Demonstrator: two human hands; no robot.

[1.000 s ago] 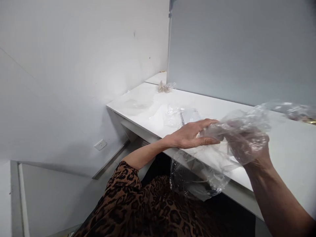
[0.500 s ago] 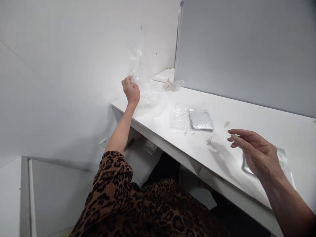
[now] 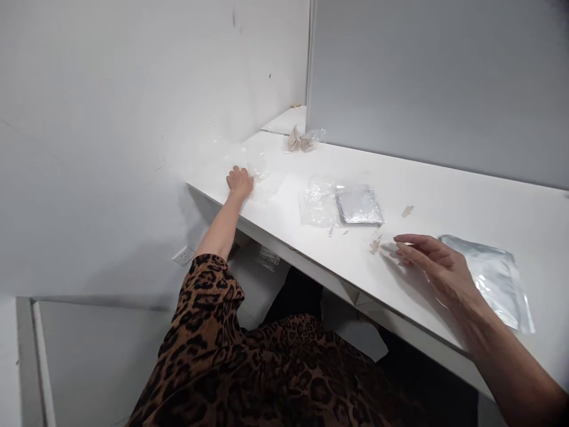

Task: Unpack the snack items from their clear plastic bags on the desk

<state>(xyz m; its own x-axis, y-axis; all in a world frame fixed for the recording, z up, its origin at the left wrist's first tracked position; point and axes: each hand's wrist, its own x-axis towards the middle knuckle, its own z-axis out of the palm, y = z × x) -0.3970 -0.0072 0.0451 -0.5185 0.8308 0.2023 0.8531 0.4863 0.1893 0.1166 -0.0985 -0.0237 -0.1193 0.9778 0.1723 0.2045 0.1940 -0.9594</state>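
My left hand is at the left end of the white table, its fingers curled into a crumpled clear plastic bag. The bag's outline fades into the white surface. My right hand hovers over the table with fingers stretched forward and the thumb close under the index finger; I see nothing held in it. Just left of its fingertips lies a small torn beige scrap. A flat silver pouch lies partly behind my right hand and wrist. Between the hands rests a silver packet beside clear plastic wrapping.
Crumpled beige pieces with clear film sit at the table's back left corner. Another beige scrap lies right of the packet. A grey panel stands along the back edge, and a white wall borders the left. A wall socket is below table height.
My left hand has come down to the table with the clear plastic bag it held raised. My right hand has shifted left, closer to the beige scrap, uncovering more of the silver pouch.
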